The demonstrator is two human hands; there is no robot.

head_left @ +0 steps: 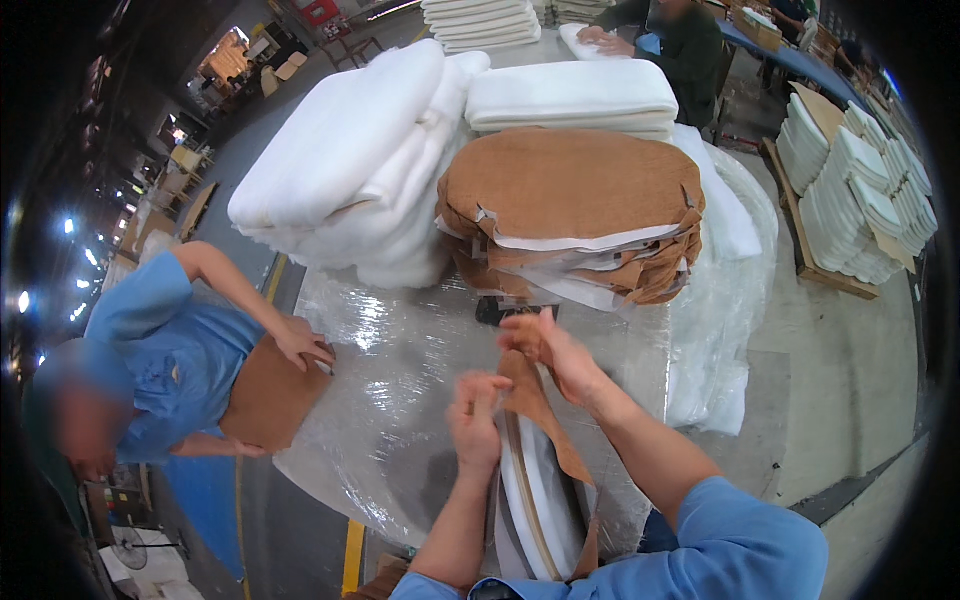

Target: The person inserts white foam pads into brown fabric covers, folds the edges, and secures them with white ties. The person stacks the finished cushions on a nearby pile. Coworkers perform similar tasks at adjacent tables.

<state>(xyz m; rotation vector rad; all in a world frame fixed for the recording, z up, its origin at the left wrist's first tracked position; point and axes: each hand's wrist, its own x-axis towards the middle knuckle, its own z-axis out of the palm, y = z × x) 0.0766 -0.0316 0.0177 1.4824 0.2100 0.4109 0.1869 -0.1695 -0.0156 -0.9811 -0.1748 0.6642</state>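
Upright between my forearms stands a thick white cushion pad [545, 475], partly wrapped in a brown fabric cover [548, 425]. A tan strip [528, 490] runs along its edge. My left hand [476, 412] is closed, its fingertips pinching the cover's upper left edge. Just above the cover's tip, my right hand [548, 352] is a little blurred; its fingers reach leftward, apart, and I see nothing held in them. Beyond my hands lies a stack of brown fabric covers [575, 185] with white lining edges showing. A small dark object [500, 310] sits partly hidden below that stack.
Clear plastic film [370, 400] covers the table. White padding piles [340, 140] and folded white pads [575, 95] stand at the back. On the left, a co-worker in blue [190, 345] handles a brown piece [275, 395]. Another person [680, 50] works beyond. A loaded pallet [825, 260] stands right.
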